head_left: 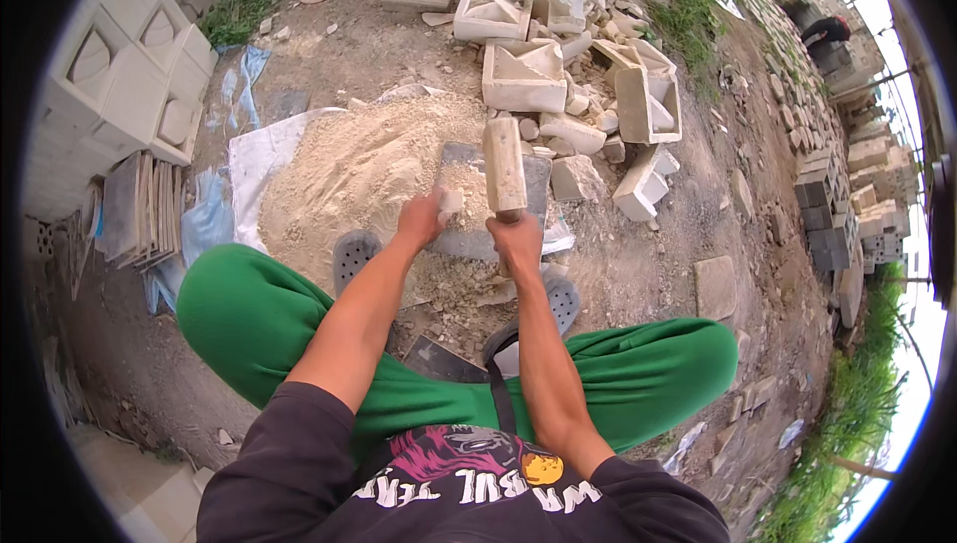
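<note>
My right hand (515, 239) grips the mallet (505, 166) by its handle and my left hand (424, 219) pinches a pale chunk (452, 203) over the grey slab (535, 179), the powder heap (339, 174) at left apparently being completed output and the far-right broken blocks (523, 79) apparently awaiting crushing.

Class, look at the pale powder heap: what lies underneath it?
A white sheet shows beneath the left edge of the powder heap; whatever lies under its middle is covered.
</note>
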`<state>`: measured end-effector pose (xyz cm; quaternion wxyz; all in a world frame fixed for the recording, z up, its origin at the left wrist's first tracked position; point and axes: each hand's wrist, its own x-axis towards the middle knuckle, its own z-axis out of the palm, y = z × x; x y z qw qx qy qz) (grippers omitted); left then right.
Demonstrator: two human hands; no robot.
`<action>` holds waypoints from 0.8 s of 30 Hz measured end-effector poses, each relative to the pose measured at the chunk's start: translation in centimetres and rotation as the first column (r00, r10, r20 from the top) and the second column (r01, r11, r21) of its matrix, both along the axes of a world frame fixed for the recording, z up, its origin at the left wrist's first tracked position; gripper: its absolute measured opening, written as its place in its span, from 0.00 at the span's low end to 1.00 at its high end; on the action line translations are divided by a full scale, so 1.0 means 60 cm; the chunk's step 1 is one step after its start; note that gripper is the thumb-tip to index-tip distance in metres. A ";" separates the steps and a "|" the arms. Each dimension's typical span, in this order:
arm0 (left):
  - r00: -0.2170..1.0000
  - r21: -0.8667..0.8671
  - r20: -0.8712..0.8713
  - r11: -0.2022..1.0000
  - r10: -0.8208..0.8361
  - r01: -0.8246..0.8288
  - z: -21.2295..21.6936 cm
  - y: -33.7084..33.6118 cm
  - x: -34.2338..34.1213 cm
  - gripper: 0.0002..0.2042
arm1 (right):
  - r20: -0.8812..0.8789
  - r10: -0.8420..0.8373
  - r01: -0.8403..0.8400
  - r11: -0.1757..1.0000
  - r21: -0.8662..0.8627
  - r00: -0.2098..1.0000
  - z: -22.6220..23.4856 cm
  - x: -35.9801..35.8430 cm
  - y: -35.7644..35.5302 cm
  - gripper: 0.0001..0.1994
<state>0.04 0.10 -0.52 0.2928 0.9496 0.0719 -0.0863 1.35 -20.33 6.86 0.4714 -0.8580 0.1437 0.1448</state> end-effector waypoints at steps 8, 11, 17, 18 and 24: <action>0.993 0.017 -0.122 1.000 0.000 0.002 0.037 -0.012 0.005 0.23 | 0.474 0.170 -0.164 0.985 -0.053 0.864 0.030 0.016 0.029 0.14; 0.994 0.001 -0.112 1.000 -0.002 0.002 0.038 -0.015 0.007 0.23 | -0.049 0.191 -0.197 0.964 -0.177 0.980 -0.070 -0.035 0.004 0.16; 0.996 0.017 -0.064 0.998 0.065 -0.064 0.027 -0.011 -0.005 0.26 | -0.102 0.085 -0.103 0.976 -0.189 0.991 -0.055 -0.023 -0.021 0.16; 0.996 0.014 -0.066 0.998 0.065 -0.064 0.033 -0.014 -0.007 0.26 | -0.014 0.072 -0.074 0.982 -0.172 0.997 -0.050 -0.023 -0.024 0.16; 0.992 0.139 0.088 0.985 0.088 -0.099 0.043 -0.031 -0.033 0.28 | 0.016 -0.026 0.028 0.987 -0.156 1.000 -0.051 -0.019 -0.037 0.20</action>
